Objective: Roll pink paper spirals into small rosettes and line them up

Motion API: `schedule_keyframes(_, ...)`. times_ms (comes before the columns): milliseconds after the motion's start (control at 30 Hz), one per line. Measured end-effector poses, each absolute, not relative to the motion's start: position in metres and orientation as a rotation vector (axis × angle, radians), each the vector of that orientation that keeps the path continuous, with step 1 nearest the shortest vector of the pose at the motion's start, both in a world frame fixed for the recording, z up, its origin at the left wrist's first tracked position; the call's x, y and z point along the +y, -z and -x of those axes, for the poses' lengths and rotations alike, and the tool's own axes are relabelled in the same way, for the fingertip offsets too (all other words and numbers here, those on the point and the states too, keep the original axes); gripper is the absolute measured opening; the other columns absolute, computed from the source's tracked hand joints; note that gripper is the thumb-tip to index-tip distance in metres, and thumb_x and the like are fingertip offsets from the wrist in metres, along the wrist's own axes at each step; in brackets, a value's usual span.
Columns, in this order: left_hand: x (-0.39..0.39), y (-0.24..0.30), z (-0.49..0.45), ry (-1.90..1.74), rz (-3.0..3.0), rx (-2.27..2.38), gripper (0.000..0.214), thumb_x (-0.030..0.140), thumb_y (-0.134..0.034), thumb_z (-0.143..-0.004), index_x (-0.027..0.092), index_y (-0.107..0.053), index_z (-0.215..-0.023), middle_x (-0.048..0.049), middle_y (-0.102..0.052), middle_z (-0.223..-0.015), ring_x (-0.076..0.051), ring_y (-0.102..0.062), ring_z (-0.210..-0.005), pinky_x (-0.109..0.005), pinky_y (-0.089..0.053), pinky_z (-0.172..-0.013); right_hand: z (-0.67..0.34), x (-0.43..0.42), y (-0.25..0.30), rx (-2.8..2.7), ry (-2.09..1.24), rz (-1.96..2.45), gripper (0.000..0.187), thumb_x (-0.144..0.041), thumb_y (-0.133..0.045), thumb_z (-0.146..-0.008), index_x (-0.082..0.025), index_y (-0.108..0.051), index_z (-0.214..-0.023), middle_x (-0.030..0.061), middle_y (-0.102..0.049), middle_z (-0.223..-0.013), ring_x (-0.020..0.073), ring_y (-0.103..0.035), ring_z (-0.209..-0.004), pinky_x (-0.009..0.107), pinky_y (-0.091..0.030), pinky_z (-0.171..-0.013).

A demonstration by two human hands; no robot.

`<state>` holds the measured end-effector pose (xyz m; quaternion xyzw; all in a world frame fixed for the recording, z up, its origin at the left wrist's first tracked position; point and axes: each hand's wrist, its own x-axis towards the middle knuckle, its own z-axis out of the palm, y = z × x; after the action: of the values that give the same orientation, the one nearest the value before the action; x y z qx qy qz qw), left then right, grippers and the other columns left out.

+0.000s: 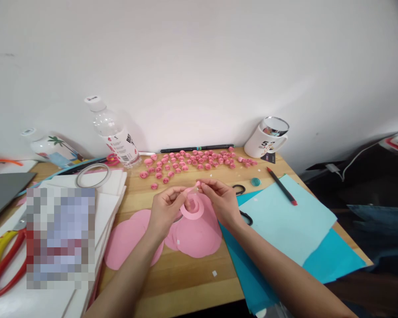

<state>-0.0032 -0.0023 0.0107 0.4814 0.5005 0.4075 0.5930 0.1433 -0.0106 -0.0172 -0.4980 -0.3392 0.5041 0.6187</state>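
Between my two hands hangs a pink paper spiral (193,214). My left hand (168,205) pinches the strip near its upper left. At the strip's top end, the fingertips of my right hand (220,198) are closed on a small rolled bit. Below lie pink paper circles (199,240) in an overlapping pile, with more pink circles (128,243) to the left, partly hidden by my left forearm. Beyond my hands, many small rolled pink paper roses (200,160) are spread on the wooden table. Black-handled scissors (247,217) lie partly covered beside my right wrist.
On the right are light blue paper (285,225), a dark pencil (281,186), a teal rolled paper piece (255,181) and a white mug (265,140). A bottle (114,132), a tape roll (93,176), white sheets (114,207) and red-yellow scissors (6,260) occupy the left.
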Motion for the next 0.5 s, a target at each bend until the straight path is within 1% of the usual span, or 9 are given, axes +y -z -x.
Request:
schedule_keyframes(133, -0.0024, -0.0139, 0.0032, -0.897, -1.108, 1.159, 0.024, 0.036, -0.065, -0.071, 0.013, -0.065, -0.08, 0.0018, -0.058, -0.051, -0.005, -0.041, -0.039, -0.016, -0.027, -0.037, -0.1443, -0.0105, 0.0164, -0.771, -1.153, 1.142, 0.016, -0.03, -0.072, -0.066, -0.018, -0.068, -0.077, 0.0035, -0.069, -0.081, 0.0131, -0.06, -0.069, 0.029, -0.048, -0.07)
schedule_keyframes(233, -0.0029, -0.0165, 0.0028, -0.874, -1.128, 1.146, 0.027, 0.037, -0.065, -0.07, 0.013, -0.066, -0.082, 0.0014, -0.057, -0.05, -0.006, -0.041, -0.04, -0.016, -0.027, -0.038, -0.145, -0.0108, 0.0162, -0.756, -1.146, 1.127, 0.016, -0.027, -0.074, -0.063, -0.018, -0.065, -0.074, 0.0008, -0.067, -0.073, 0.011, -0.058, -0.062, 0.026, -0.048, -0.063)
schedule_keyframes(367, -0.0032, -0.0171, 0.0021, -0.853, -1.147, 1.141, 0.03, 0.039, -0.065, -0.071, 0.012, -0.066, -0.084, 0.0019, -0.055, -0.051, -0.004, -0.036, -0.039, -0.016, -0.024, -0.038, -0.1452, -0.0108, 0.0169, -0.769, -1.135, 1.114, 0.018, -0.027, -0.076, -0.061, -0.019, -0.062, -0.07, -0.0019, -0.063, -0.065, 0.0104, -0.056, -0.059, 0.026, -0.047, -0.062)
schedule_keyframes(500, -0.0029, -0.0162, 0.0018, -0.859, -1.144, 1.153, 0.029, 0.039, -0.065, -0.07, 0.013, -0.066, -0.082, 0.0017, -0.055, -0.05, -0.004, -0.037, -0.04, -0.016, -0.024, -0.038, -0.1452, -0.0102, 0.017, -0.765, -1.123, 1.153, 0.02, -0.029, -0.076, -0.061, -0.018, -0.064, -0.072, 0.001, -0.065, -0.07, 0.0111, -0.056, -0.06, 0.026, -0.047, -0.06)
